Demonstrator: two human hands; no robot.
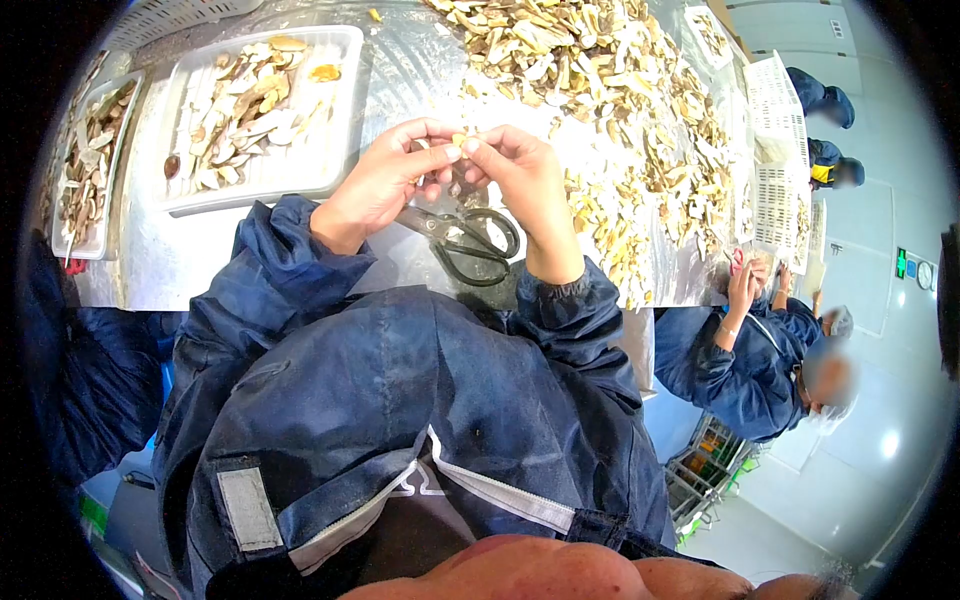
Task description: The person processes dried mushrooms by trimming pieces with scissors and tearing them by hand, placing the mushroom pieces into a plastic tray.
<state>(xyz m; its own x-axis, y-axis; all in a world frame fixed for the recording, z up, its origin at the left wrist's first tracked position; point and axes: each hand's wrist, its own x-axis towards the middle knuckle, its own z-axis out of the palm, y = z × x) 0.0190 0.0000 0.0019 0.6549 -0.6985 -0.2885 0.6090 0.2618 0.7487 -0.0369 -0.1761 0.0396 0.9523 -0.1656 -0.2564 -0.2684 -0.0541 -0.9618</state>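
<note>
My left hand (385, 178) and my right hand (522, 180) meet over the table. Between the thumbs and fingertips of both is a small yellowish mushroom slice (460, 141), mostly covered by the fingers. Black-handled scissors (478, 246) lie on the table just below my hands, their blades partly under my left hand. To the left stands a white plastic tray (345, 105) with sliced mushrooms (255, 100) in it. A large heap of mushroom slices (600, 75) spreads beyond and to the right of my hands.
Another tray (104, 225) of darker slices sits at the far left, near a person's dark sleeve (100, 380). White perforated baskets (778, 110) line the right side. A co-worker (760, 350) in dark blue works at the table's right.
</note>
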